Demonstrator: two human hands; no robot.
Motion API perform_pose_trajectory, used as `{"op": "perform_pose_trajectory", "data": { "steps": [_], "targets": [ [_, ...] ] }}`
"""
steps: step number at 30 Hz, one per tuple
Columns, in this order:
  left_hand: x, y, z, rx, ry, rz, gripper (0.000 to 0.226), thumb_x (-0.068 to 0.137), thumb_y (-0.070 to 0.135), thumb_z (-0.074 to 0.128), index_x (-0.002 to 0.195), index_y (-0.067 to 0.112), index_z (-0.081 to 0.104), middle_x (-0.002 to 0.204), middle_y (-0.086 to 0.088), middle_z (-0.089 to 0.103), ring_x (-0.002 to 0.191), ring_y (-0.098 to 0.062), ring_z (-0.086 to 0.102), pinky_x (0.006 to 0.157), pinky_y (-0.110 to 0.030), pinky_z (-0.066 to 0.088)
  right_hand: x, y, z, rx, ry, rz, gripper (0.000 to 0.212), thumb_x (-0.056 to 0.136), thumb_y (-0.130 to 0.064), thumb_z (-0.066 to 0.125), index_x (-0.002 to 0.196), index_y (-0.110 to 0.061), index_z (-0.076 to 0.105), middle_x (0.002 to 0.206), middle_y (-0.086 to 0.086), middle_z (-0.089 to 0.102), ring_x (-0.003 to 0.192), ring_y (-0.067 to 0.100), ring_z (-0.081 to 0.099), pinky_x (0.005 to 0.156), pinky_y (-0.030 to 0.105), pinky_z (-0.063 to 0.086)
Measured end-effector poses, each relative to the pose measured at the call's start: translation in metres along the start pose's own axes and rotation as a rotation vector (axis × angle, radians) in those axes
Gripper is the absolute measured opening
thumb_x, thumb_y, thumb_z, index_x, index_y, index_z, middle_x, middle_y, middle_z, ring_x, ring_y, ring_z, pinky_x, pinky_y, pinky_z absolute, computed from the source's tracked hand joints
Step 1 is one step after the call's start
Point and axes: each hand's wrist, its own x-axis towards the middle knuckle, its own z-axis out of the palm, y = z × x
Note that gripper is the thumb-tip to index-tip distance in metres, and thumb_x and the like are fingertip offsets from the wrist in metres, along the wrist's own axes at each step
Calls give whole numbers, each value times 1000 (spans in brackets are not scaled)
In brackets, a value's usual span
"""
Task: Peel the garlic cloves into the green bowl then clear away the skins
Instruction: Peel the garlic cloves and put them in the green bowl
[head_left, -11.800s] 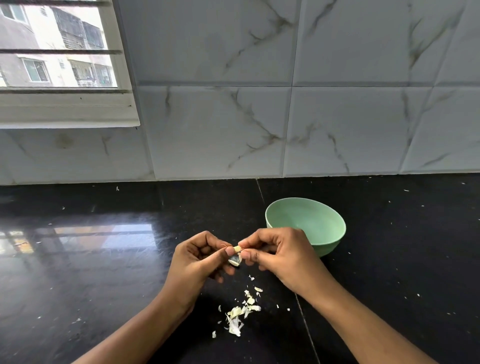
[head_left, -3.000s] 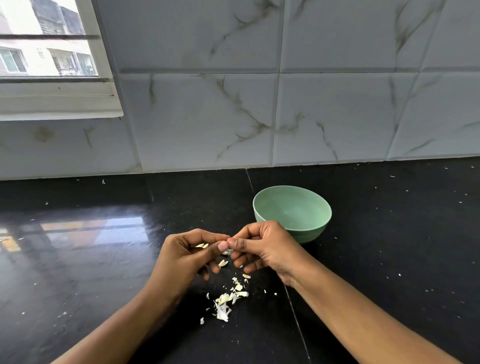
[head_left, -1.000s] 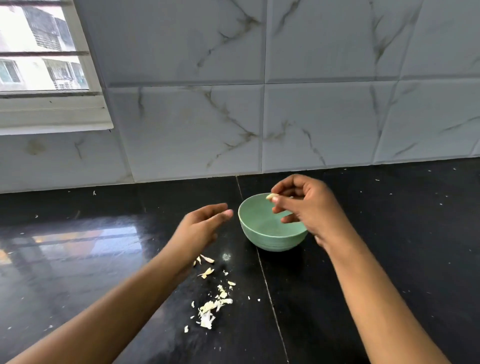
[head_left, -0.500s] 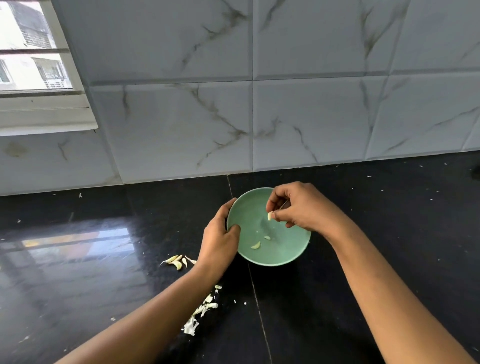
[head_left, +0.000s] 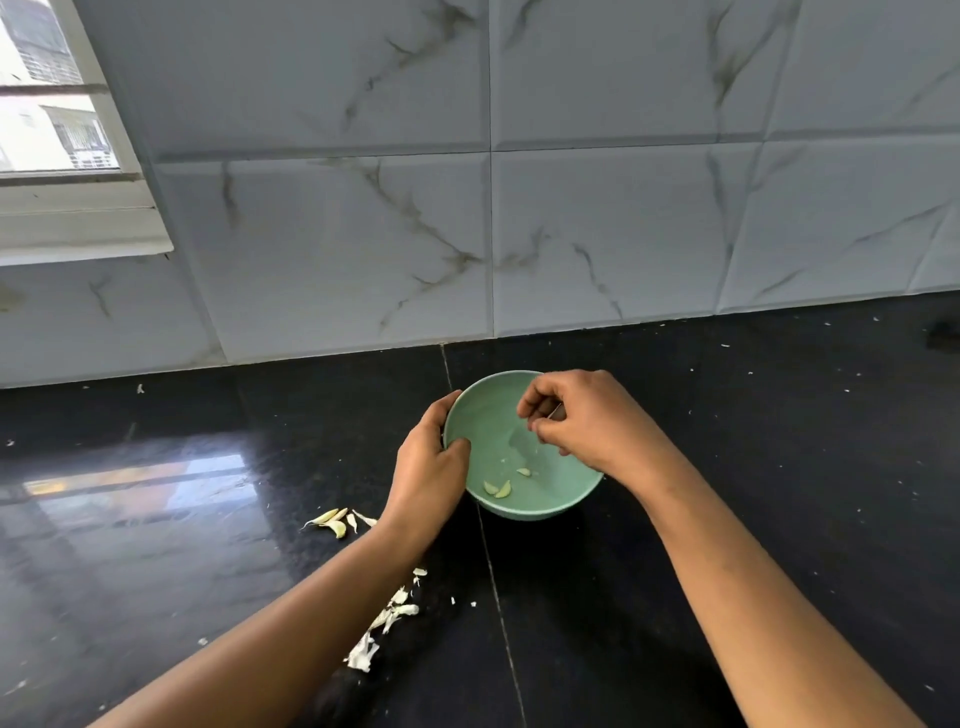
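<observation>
Head view: my L hand (head_left: 429, 470) fingers grip green bowl (head_left: 527, 513) rim; my R hand (head_left: 584, 422) fingers bunched over it, can't tell if pinching; cloves (head_left: 498, 488) inside, skins (head_left: 387, 618) on counter (head_left: 779, 441).

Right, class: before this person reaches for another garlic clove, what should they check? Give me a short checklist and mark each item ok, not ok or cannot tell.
1. Green bowl steadied: ok, the left hand grips its rim.
2. Peeled cloves landed inside: ok, a few pieces lie on the bowl's floor.
3. Right hand empty: cannot tell, its fingers are curled above the bowl.
4. More garlic to hand: ok, a few waiting cloves lie on the counter beside the left wrist.
5. Skins cleared: not ok, they lie scattered on the counter by the left forearm.
</observation>
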Motion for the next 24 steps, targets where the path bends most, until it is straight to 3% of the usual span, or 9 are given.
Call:
{"op": "perform_pose_trajectory", "data": {
  "steps": [4, 8, 11, 14, 17, 21, 24],
  "targets": [
    [12, 3, 1, -13, -34, -89, 51, 83, -2, 43, 129, 17, 53, 108, 3, 66, 90, -5, 62, 63, -12, 46, 0, -5, 4, 40, 144, -51, 14, 82, -9, 64, 84, -22, 68, 70, -18, 60, 61, -1, 59, 65, 19, 52],
    [22, 0, -3, -53, -123, -199, 42, 86, 9, 51, 127, 14, 56, 103, -2, 68, 90, -17, 65, 77, -31, 53, -1, -12, 12, 101, 229, -130, 10, 83, -12, 67, 86, -21, 69, 69, -18, 61, 63, 1, 61, 62, 18, 52],
    [24, 0, -18, -21, -138, -210, 47, 90, 27, 60, 134, 14, 50, 117, -5, 65, 105, -18, 63, 94, -39, 51, -7, -26, 19, 166, 219, -191, 7, 83, -13, 68, 86, -19, 70, 69, -19, 61, 64, -2, 60, 60, 10, 46],
    [12, -1, -57, 60, -129, -68, 36, 90, 28, 61, 125, 17, 59, 113, -5, 68, 105, -15, 63, 92, -36, 49, -14, -45, 35, 170, 146, -250, 10, 81, -13, 69, 84, -22, 70, 71, -19, 63, 67, -4, 59, 64, 13, 46],
    [-2, -15, -103, 186, -121, 110, 18, 84, 33, 66, 102, 36, 68, 98, 7, 73, 96, -10, 67, 86, -30, 51, -20, -61, 55, 123, -10, -281, 13, 83, -11, 66, 88, -22, 70, 83, -11, 68, 70, 3, 61, 72, 22, 50],
    [-11, -35, -141, 495, -96, 148, 23, 87, 19, 68, 108, 27, 69, 101, 12, 71, 92, 1, 64, 77, -5, 43, -17, -73, 82, -36, -191, -230, 16, 88, -14, 59, 98, -22, 70, 98, -3, 69, 83, 13, 64, 80, 26, 46],
    [-9, -45, -158, 683, -181, 184, 29, 86, 24, 69, 113, 31, 67, 108, 11, 68, 92, -1, 61, 76, -11, 43, -12, -77, 98, -128, -206, -202, 19, 85, -14, 57, 94, -25, 69, 99, -3, 70, 93, 17, 63, 83, 31, 47]
  ]
}}
